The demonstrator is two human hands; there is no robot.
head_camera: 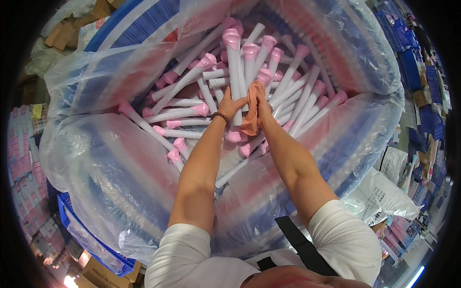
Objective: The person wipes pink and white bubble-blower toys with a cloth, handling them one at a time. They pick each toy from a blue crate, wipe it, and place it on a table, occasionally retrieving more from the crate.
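Note:
My left hand (230,104), with a beaded bracelet at its wrist, grips a white plastic tube with a pink end (234,72). The pink end points away from me. Beside it my right hand (263,106) holds an orange cloth (253,108), which hangs in folds and partly hides the fingers. Under and around both hands lie many similar white tubes with pink ends (180,114), heaped at varied angles inside a large striped woven bag (137,27) with a clear plastic liner (108,154).
A blue plastic crate (92,234) and a cardboard box (101,275) stand at the lower left. White plastic sacks (381,198) lie at the right, near stacked blue crates (414,68). More cardboard boxes (61,34) are at the upper left.

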